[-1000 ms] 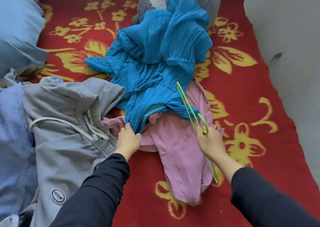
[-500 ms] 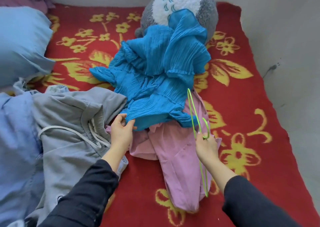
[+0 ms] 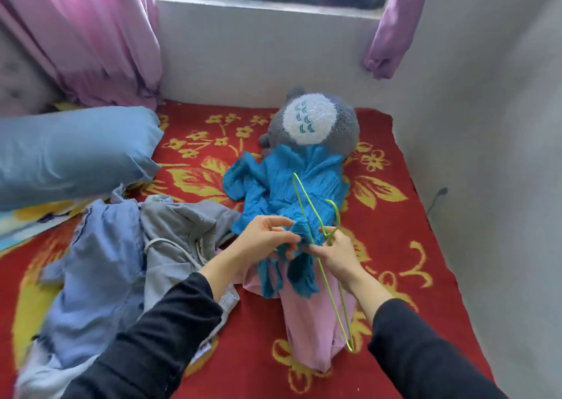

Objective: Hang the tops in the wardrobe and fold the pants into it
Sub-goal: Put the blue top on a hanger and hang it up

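Two hands above the bed (image 3: pixel 258 347): left hand (image 3: pixel 267 242) pinches the blue top's (image 3: pixel 307 173) bunched edge; right hand (image 3: pixel 339 254) grips the green hanger (image 3: pixel 304 213) beside it, over a pink garment (image 3: pixel 313 331).

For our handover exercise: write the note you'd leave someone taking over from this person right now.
Left hand pinches a bunched edge of the blue pleated top.
Right hand grips the green wire hanger below its hook, beside that edge.
The top lies over a pink garment on the red blanket, its far end by the plush toy; a grey drawstring garment and a light blue garment are heaped left.
Wardrobe not in view.
Done: nothing visibly hung or folded.
Left: hanger into top, hang it, then the rest.
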A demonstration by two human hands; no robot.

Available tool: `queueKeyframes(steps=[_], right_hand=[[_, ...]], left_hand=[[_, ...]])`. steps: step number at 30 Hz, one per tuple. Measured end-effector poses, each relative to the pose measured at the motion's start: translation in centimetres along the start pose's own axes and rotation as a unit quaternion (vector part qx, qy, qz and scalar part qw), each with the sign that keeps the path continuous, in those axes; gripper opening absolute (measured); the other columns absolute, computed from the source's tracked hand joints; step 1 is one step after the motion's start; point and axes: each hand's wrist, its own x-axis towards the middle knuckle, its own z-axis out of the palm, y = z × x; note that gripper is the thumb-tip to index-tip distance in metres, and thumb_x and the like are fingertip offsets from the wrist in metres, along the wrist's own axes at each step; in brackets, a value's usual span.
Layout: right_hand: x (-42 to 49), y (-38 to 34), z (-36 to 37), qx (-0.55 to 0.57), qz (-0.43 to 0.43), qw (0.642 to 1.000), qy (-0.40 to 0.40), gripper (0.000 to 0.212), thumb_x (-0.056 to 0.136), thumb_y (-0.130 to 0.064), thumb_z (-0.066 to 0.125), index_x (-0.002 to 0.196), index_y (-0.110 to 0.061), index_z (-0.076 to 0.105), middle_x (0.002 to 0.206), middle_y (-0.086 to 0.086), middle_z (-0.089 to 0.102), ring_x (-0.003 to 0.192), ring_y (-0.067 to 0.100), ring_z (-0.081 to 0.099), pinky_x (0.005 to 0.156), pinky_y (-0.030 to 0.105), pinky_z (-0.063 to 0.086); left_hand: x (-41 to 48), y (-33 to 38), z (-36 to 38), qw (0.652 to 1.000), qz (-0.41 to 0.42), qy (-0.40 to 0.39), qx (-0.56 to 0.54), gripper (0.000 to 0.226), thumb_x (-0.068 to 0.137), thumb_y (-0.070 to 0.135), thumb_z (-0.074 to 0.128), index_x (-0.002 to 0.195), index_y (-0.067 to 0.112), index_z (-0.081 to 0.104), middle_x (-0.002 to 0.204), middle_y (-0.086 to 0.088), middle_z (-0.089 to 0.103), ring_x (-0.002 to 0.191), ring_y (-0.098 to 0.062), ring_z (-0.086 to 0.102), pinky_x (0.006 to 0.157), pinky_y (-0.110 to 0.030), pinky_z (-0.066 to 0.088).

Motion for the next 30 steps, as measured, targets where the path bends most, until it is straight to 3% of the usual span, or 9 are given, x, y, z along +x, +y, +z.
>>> queueKeyframes(steps=[3, 5, 7, 12, 16, 21, 23, 26, 30], right_hand=[[-0.8, -2.0, 0.2, -0.042, -0.020, 0.999, -0.006, 0.028, 0.061, -0.028, 0.080, 0.086, -0.023, 0.067, 0.078, -0.008, 0.070, 0.069, 0.000, 0.061, 0.066, 0.021, 0.048], [-0.9, -3.7, 0.1, -0.072, -0.038, 0.997, 0.000, 0.008, 0.077, -0.026, 0.073, 0.082, -0.020, 0.073, 0.075, -0.004, 0.070, 0.070, 0.006, 0.059, 0.064, 0.024, 0.047], [-0.7, -5.6, -0.5, -0.070, -0.047, 0.996, 0.014, 0.015, 0.087, -0.019, 0.065, 0.074, -0.016, 0.073, 0.068, -0.005, 0.068, 0.067, 0.006, 0.055, 0.061, 0.024, 0.045], [-1.0, -9.3, -2.1, -0.024, -0.085, 0.995, 0.040, 0.018, 0.089, -0.003, 0.058, 0.079, -0.008, 0.072, 0.074, -0.001, 0.062, 0.069, 0.008, 0.051, 0.058, 0.020, 0.043], [-1.0, -10.8, -2.8, -0.014, -0.083, 0.995, 0.055, 0.011, 0.077, -0.018, 0.064, 0.078, -0.013, 0.074, 0.066, -0.005, 0.062, 0.059, 0.006, 0.050, 0.054, 0.021, 0.041], [-1.5, -12.9, -3.9, 0.014, -0.092, 0.995, 0.042, 0.024, 0.089, -0.004, 0.053, 0.073, -0.010, 0.069, 0.057, 0.004, 0.053, 0.044, 0.009, 0.040, 0.041, 0.019, 0.033], [-1.5, -13.8, -4.7, 0.049, -0.091, 0.993, 0.048, 0.028, 0.090, -0.004, 0.054, 0.065, -0.011, 0.065, 0.051, 0.004, 0.052, 0.039, 0.010, 0.040, 0.039, 0.018, 0.033], [-1.9, -15.5, -6.0, 0.073, -0.091, 0.990, 0.079, 0.018, 0.081, -0.009, 0.059, 0.064, -0.011, 0.062, 0.056, 0.008, 0.052, 0.047, 0.017, 0.045, 0.048, 0.025, 0.036], [-2.2, -18.4, -8.9, 0.029, -0.102, 0.986, 0.131, 0.028, 0.084, -0.003, 0.053, 0.058, -0.013, 0.055, 0.048, 0.002, 0.048, 0.042, 0.011, 0.041, 0.043, 0.021, 0.033]], left_hand=[[-2.3, 3.2, 0.4, 0.998, 0.007, -0.057, 0.028, 0.024, 0.086, 0.000, 0.062, 0.110, 0.002, 0.065, 0.073, -0.002, 0.071, 0.059, -0.011, 0.064, 0.056, -0.022, 0.051], [-3.5, 4.9, 0.1, 0.996, 0.021, -0.076, 0.050, 0.022, 0.086, 0.007, 0.061, 0.106, 0.009, 0.071, 0.085, -0.004, 0.073, 0.073, -0.016, 0.064, 0.062, -0.022, 0.052], [-4.2, 5.5, -0.5, 0.995, 0.027, -0.071, 0.059, 0.024, 0.088, 0.012, 0.057, 0.105, 0.015, 0.074, 0.091, -0.001, 0.073, 0.081, -0.014, 0.064, 0.071, -0.024, 0.053], [-3.7, 0.8, -2.6, 0.987, -0.042, 0.118, 0.100, 0.018, 0.088, 0.018, 0.056, 0.086, 0.009, 0.072, 0.081, -0.004, 0.067, 0.066, -0.014, 0.057, 0.059, -0.023, 0.044], [-4.0, -3.9, -1.3, 0.968, -0.141, 0.072, 0.194, 0.032, 0.080, 0.034, 0.063, 0.060, 0.008, 0.059, 0.058, -0.003, 0.059, 0.047, -0.010, 0.048, 0.045, -0.019, 0.037], [1.2, -8.8, -0.4, 0.983, -0.126, 0.104, 0.087, 0.080, 0.046, 0.062, 0.068, 0.104, 0.006, 0.067, 0.092, -0.003, 0.070, 0.085, -0.022, 0.066, 0.074, -0.040, 0.055], [-0.4, -6.2, 1.2, 0.982, -0.146, 0.085, 0.078, 0.068, 0.057, 0.058, 0.071, 0.104, 0.008, 0.068, 0.096, 0.001, 0.069, 0.090, -0.018, 0.064, 0.091, -0.038, 0.053], [-1.6, -3.7, 2.3, 0.984, -0.150, 0.080, 0.053, 0.021, 0.088, 0.033, 0.063, 0.090, 0.013, 0.066, 0.071, -0.003, 0.059, 0.057, -0.015, 0.050, 0.055, -0.023, 0.041], [-0.8, 2.2, -0.2, 0.986, -0.072, 0.135, -0.070, 0.015, 0.091, 0.019, 0.057, 0.078, 0.012, 0.059, 0.056, -0.001, 0.061, 0.048, -0.017, 0.057, 0.055, -0.023, 0.037]])
